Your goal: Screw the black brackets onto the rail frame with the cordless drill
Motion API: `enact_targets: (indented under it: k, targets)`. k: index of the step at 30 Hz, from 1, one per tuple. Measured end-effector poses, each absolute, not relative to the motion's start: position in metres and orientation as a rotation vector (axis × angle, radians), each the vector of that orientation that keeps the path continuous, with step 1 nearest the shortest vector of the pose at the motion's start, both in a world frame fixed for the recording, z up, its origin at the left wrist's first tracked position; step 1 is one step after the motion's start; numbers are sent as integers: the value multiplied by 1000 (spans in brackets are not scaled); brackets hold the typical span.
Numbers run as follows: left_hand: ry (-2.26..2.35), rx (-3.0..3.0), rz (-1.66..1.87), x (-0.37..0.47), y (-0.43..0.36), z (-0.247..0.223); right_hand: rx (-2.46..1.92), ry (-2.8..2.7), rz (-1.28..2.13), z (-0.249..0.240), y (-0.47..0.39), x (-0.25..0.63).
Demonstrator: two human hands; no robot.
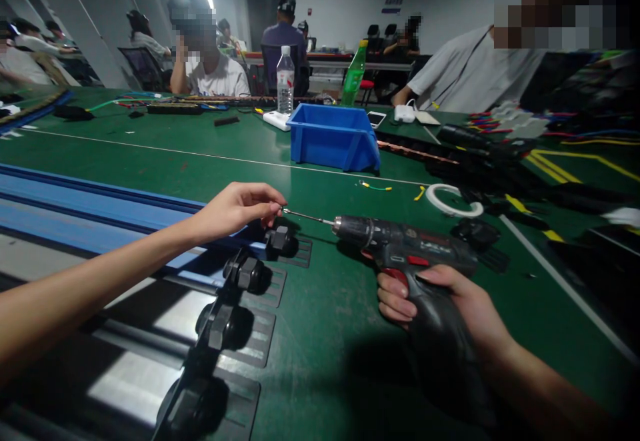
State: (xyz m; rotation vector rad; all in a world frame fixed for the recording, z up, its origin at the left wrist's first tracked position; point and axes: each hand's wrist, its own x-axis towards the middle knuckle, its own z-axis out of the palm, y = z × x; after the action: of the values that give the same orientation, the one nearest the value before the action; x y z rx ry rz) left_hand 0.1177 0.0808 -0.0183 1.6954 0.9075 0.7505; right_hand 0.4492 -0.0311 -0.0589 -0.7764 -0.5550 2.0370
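Note:
My right hand point(445, 301) is wrapped around the grip of a black and red cordless drill point(410, 241), with a finger at its trigger. A long thin driver bit point(307, 216) sticks out of the chuck to the left. At the bit's tip, my left hand point(245, 208) is closed in a pinch; whatever small piece sits between the fingertips is too small to make out. Just below the left hand is a row of black cable glands point(250, 273) on the ends of blue and silver metal profiles point(100, 198). Slotted black tabs point(255, 338) stick out beside them.
Beyond my hands stand a blue plastic bin point(330, 138), a water bottle point(285, 84) and a green bottle point(354, 74). A white ring-shaped roll point(454, 201) lies right of the drill, near black parts and wires point(550, 161). Several people sit around the tables.

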Motion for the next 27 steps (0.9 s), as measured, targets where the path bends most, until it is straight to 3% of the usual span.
enact_targets:
  k: [27]
  targets:
    - [846, 1794, 727, 118, 81, -19, -624, -599, 2131, -72, -28, 459]
